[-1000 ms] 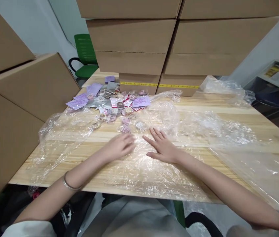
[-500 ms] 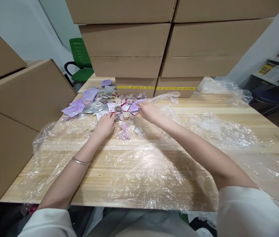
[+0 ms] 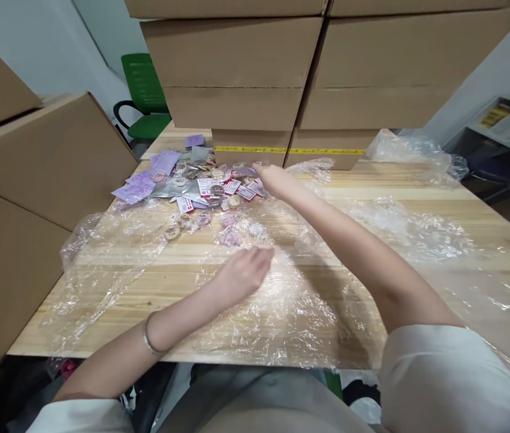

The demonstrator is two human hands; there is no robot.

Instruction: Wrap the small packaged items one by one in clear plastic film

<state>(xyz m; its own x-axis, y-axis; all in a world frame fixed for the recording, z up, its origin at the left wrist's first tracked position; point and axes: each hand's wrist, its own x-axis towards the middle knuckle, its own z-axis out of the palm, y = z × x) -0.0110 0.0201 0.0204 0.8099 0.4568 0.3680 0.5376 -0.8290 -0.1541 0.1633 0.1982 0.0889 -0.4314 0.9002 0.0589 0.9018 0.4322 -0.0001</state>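
Note:
My right hand (image 3: 274, 181) reaches to the far right of a pile, its fingers closed at a purple packet (image 3: 245, 172). My left hand (image 3: 246, 273) hovers over the clear plastic film nearer me, slightly blurred, its fingers curled together. Whatever those fingers hold, if anything, cannot be made out. Between the hands lie small pink and purple items in clear wrap (image 3: 229, 238). The pile has red-and-white cards (image 3: 232, 187), silvery pouches (image 3: 171, 189), round wrapped pieces (image 3: 216, 192) and flat purple packets (image 3: 135, 191).
Stacked cardboard boxes (image 3: 232, 57) stand at the back, with more boxes (image 3: 47, 174) on the left. Crumpled clear film (image 3: 408, 234) spreads over the wooden table (image 3: 147, 282). A yellow tape strip (image 3: 255, 150) crosses the lower boxes. A green chair (image 3: 144, 84) stands behind.
My left hand has left the pile and moved toward me and to the right. My right hand has shifted slightly farther away, and the purple packet at its fingers has moved with it.

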